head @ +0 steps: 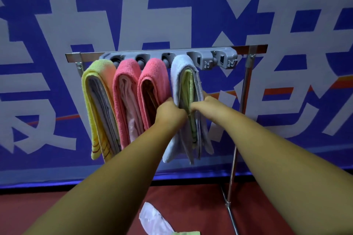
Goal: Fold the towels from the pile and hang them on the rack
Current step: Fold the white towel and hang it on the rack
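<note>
A metal rack (246, 86) with a grey peg strip (215, 59) stands before a blue banner. Over its pegs hang several folded towels: a yellow one (95, 101), two pink ones (124, 89) (152, 82), and a pale lilac one (183, 86) with green and white layers inside. My left hand (170, 110) grips the lilac towel's left side, fingers tucked between the layers. My right hand (206, 103) holds its right side, thumb in front and fingers behind the cloth. A pale towel (154, 219) and a green edge (187, 232) lie at the bottom of the view.
The two rightmost slots of the peg strip (227, 61) hold nothing. The rack's right leg (233, 177) runs down to the dark red floor (76, 206). The blue banner (172, 5) with large white characters fills the background close behind the rack.
</note>
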A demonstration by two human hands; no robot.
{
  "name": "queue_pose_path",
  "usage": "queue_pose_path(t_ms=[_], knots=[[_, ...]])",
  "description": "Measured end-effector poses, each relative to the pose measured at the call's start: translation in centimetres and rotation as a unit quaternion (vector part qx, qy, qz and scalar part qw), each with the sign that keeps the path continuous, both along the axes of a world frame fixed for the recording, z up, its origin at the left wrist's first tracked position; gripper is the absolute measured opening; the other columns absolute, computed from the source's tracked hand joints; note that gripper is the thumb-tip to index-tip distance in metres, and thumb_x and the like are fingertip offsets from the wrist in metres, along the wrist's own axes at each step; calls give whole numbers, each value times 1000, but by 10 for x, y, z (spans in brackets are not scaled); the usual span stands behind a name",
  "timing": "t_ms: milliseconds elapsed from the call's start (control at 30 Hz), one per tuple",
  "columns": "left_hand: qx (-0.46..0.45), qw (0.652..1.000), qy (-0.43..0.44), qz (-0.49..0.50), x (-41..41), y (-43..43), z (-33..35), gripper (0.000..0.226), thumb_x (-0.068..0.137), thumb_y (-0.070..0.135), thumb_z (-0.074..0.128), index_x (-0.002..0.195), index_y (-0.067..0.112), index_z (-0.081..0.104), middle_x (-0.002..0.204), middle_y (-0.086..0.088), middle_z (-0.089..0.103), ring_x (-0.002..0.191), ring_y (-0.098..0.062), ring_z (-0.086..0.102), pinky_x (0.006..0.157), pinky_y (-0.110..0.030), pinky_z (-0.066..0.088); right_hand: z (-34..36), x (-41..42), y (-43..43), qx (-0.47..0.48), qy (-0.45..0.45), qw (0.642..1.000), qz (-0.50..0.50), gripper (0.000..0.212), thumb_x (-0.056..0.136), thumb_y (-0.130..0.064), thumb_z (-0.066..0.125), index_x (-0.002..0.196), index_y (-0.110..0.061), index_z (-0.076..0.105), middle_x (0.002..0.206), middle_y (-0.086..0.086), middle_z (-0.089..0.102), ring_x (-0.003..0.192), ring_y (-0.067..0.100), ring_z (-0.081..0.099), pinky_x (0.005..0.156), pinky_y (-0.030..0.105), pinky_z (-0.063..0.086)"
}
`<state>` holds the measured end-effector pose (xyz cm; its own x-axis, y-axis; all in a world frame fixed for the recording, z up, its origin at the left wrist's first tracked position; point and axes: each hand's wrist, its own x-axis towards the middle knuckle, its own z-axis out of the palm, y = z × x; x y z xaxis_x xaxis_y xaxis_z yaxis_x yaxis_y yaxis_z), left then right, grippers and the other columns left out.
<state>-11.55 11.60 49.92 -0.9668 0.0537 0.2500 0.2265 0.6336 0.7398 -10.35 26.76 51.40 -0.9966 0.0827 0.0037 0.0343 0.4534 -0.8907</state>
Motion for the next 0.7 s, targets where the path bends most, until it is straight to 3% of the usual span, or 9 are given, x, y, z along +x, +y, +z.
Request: queue_pose_path(t_ms=[133,233,267,367,433,567,700], knots=[[69,993,-86,-43,-3,-5,-18,42,87,3,60,125,17,72,102,-11,78,97,-31,74,88,-42,63,-15,-6,-2,-78,-10,997,25,52,78,-35,83,129,-32,68,96,-1,83,91,20,80,85,38,63],[46,994,-96,-28,-8,-13,-29,31,84,5,60,110,10,75,93,-12,77,89,-31,75,85,-46,64,-22,-11,-7,-149,33,988,9,41,88,-22,80,125,-34,67,83,-7,82,73,10,79,61,24,61],[28,996,-87,-14,-8,-15,-31,26,84,7,60,106,8,74,90,-12,76,87,-32,74,81,-44,64,-24,-13,-9,-150,47,988,-11,42,90,-20,79,127,-35,66,86,-6,82,75,11,79,61,24,60],[-27,997,-39,60,-3,-20,-33,12,88,17,66,98,9,67,84,-8,68,81,-34,69,68,-36,56,-27,-21,-10,-86,83,991,-56,48,88,-23,78,133,-35,67,108,-1,79,96,20,75,87,36,63],[-64,993,-5,101,1,-22,-35,20,90,22,64,106,11,64,93,-11,68,85,-39,67,71,-38,52,-27,-20,-9,-67,95,991,-69,44,88,-24,77,130,-35,69,107,-1,78,97,22,75,92,39,62],[-131,985,28,113,4,-20,-44,31,97,21,59,124,8,57,109,-16,69,94,-44,65,74,-40,44,-26,-11,-7,-17,109,991,-81,33,90,-25,71,122,-34,68,100,0,76,90,22,74,83,38,62],[-151,985,32,81,10,-10,-55,14,96,15,54,109,9,56,106,-17,69,94,-44,67,72,-41,46,-31,-2,-8,23,119,988,-96,28,89,-30,67,117,-29,67,94,1,74,81,20,71,63,30,55]])
